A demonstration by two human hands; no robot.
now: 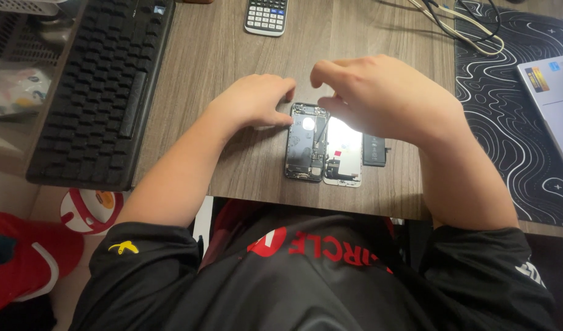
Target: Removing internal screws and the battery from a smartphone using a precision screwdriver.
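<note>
Resting on the wooden desk [232, 55], the left hand [254, 101] lies curled beside the opened phone body [306, 144], fingertips touching its far left corner, holding nothing. The right hand [385, 95] hovers with bent fingers over the detached screen panel [344, 153]; its grasp cannot be told. A small black battery [374, 150] lies just right.

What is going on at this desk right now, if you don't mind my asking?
A person is working on an opened phone lying on the wooden desk. The left hand rests at the phone's upper left edge, and the right hand hovers over the detached screen panel beside it. A small black battery lies just right of the panel.
</note>
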